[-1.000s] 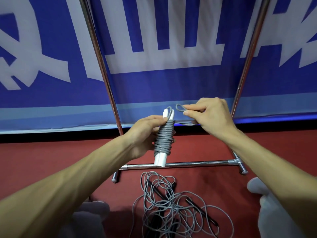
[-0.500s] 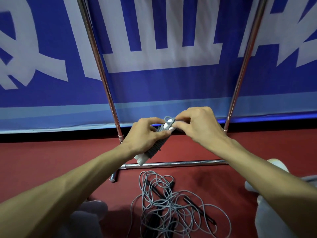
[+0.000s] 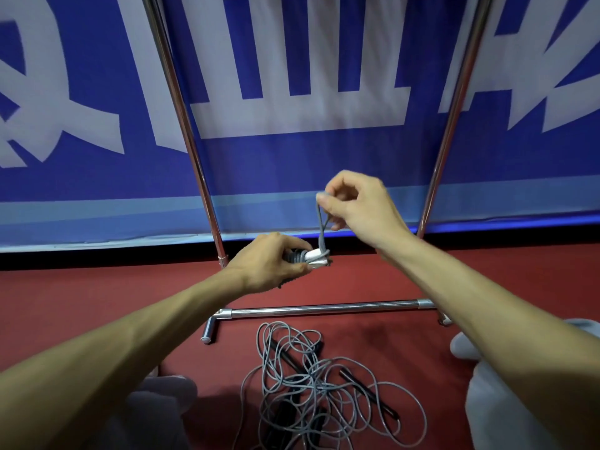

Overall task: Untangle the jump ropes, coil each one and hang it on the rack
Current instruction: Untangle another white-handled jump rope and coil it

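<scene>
My left hand [image 3: 271, 263] grips a jump rope bundle [image 3: 314, 258]: white handles lying on their side with grey cord wound round them, mostly hidden in my fist. From the handle tips a short grey loop [image 3: 321, 227] rises straight up, pinched at its top by my right hand [image 3: 355, 203]. On the red floor below lies a tangled pile of grey ropes [image 3: 319, 389] with black handles. The chrome rack [image 3: 324, 309] stands behind it, its bottom bar across the floor and two uprights rising out of view.
A blue and white banner [image 3: 292, 92] hangs right behind the rack. My knees in light trousers show at the bottom left [image 3: 162, 404] and bottom right [image 3: 506, 401]. Red floor stretches left and right of the pile.
The bundle went from upright to lying sideways in my left hand. My right hand moved onto the handle tips, then rose, drawing the grey loop up and taut.
</scene>
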The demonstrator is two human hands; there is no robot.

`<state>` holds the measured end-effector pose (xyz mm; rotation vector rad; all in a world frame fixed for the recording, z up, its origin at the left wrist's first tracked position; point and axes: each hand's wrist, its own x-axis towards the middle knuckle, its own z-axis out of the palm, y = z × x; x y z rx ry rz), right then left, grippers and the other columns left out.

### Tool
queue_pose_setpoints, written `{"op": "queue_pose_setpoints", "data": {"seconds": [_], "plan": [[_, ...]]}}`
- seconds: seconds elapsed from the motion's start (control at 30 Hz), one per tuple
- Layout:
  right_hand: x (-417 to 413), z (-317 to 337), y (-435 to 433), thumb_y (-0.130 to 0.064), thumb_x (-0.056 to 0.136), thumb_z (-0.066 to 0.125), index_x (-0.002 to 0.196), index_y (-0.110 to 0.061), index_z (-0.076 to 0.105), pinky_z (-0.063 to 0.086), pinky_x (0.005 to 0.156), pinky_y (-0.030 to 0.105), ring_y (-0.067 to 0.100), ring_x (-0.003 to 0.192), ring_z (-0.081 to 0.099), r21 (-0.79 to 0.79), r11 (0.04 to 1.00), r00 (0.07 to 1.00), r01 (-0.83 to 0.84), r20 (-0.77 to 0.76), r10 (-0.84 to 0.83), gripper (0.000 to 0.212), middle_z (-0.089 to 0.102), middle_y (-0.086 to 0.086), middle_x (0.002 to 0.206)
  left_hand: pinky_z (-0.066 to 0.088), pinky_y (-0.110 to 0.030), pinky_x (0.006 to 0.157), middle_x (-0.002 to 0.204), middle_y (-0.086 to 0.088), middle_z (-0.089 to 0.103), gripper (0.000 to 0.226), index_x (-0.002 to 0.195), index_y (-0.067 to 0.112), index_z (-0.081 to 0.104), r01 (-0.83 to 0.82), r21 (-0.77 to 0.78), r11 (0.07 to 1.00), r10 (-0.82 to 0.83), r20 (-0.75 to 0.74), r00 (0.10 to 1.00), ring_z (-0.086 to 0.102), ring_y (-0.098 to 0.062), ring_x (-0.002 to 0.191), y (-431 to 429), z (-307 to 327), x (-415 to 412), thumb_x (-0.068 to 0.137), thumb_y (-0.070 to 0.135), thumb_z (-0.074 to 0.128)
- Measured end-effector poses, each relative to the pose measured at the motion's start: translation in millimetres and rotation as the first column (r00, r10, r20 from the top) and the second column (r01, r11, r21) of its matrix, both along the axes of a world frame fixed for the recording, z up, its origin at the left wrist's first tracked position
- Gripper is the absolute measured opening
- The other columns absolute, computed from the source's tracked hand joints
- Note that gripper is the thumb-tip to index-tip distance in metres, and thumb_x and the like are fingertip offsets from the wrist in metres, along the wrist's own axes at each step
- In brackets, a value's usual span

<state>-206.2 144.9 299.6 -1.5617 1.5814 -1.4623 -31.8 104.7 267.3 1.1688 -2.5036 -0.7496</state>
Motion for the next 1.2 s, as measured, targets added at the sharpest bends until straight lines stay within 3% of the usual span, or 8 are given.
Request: {"op": "queue_pose_setpoints", "data": {"seconds": [0.2,0.37,0.43,0.57,0.67,0.87,1.03,1.2], "plan": [[18.3,39.6,7.2,-0.014,0.088,0.069,0.072,-0.009,0.06,0.049,0.045,0.027,0.015,0.049,0.053,-0.06,0.998,0.986,0.004,0.166,0.006,0.02,0.059,0.005,0.061,0.055,-0.037,0.076,0.09,-0.014,0.069,0.019,0.107,0.016,0.066,0.11,0.358,0.927,-0.021,-0.245,0.969,0.065,-0.022,0.077,8.4,22.1,11.4,0.089,0.014,0.07],[36.4,97.6,8.5,-0.012,0.088,0.07,0.076,-0.002,0.061,0.047,0.04,0.022,0.011,0.044,0.05,-0.162,0.985,0.965,-0.054,0.247,0.093,0.018,0.059,0.008,0.063,0.047,-0.027,0.101,0.122,-0.011,0.068,0.042,0.128,0.012,0.059,0.155,0.339,0.928,-0.03,-0.345,0.938,0.062,-0.018,0.117,18.6,82.6,17.8,0.091,-0.008,0.057],[38.6,122.5,8.9,-0.014,0.087,0.071,0.076,-0.001,0.063,0.046,0.042,0.021,0.011,0.045,0.051,-0.21,0.977,0.964,-0.034,0.252,0.087,0.019,0.059,0.009,0.064,0.049,-0.019,0.092,0.123,-0.011,0.067,0.051,0.13,0.015,0.059,0.098,0.291,0.952,0.036,-0.423,0.905,0.062,-0.015,0.113,25.3,117.7,18.6,0.09,-0.014,0.047],[35.3,177.7,14.4,-0.015,0.087,0.072,0.077,-0.001,0.065,0.048,0.046,0.019,0.008,0.045,0.052,-0.281,0.959,0.949,-0.014,0.298,0.101,0.018,0.058,0.008,0.062,0.05,-0.031,0.091,0.108,-0.006,0.073,0.028,0.116,0.018,0.068,-0.023,0.212,0.977,0.148,-0.597,0.788,0.069,-0.015,0.099,35.9,187.0,15.8,0.098,0.012,0.048],[33.1,214.8,18.7,-0.012,0.087,0.071,0.08,0.0,0.065,0.049,0.047,0.018,0.006,0.044,0.054,-0.33,0.943,0.946,-0.029,0.295,0.133,0.015,0.057,0.005,0.06,0.051,-0.031,0.088,0.098,-0.001,0.073,0.022,0.106,0.018,0.07,-0.073,0.044,0.996,0.085,-0.571,0.817,0.069,-0.014,0.091,40.2,229.7,8.3,0.1,0.029,0.052],[30.9,272.4,11.4,-0.008,0.087,0.07,0.085,0.002,0.066,0.049,0.046,0.018,0.004,0.043,0.053,-0.442,0.896,0.946,-0.041,0.272,0.177,0.011,0.057,0.008,0.064,0.053,-0.027,0.064,0.087,-0.019,0.073,0.017,0.089,0.004,0.07,-0.231,-0.231,0.945,0.052,-0.593,0.804,0.066,-0.018,0.07,35.8,290.1,-6.4,0.096,0.013,0.057],[19.7,294.7,-12.0,-0.015,0.092,0.065,0.078,-0.01,0.063,0.048,0.041,0.024,0.013,0.043,0.057,-0.482,0.876,0.984,0.008,0.158,0.078,0.016,0.059,0.004,0.061,0.059,-0.034,0.064,0.081,-0.011,0.074,0.02,0.081,0.016,0.064,-0.311,-0.259,0.914,0.073,-0.649,0.757,0.067,-0.015,0.063,14.5,318.2,-14.9,0.098,0.01,0.053],[-0.4,309.9,-44.3,-0.019,0.097,0.057,0.08,-0.014,0.058,0.052,0.042,0.031,0.023,0.043,0.062,-0.511,0.856,0.991,0.08,0.137,-0.011,0.018,0.06,0.011,0.061,0.061,-0.039,0.058,0.074,-0.01,0.072,0.028,0.077,0.006,0.064,-0.276,-0.284,0.918,0.023,-0.657,0.754,0.071,-0.034,0.074,-9.1,345.5,-38.5,0.099,0.007,0.046]]}}
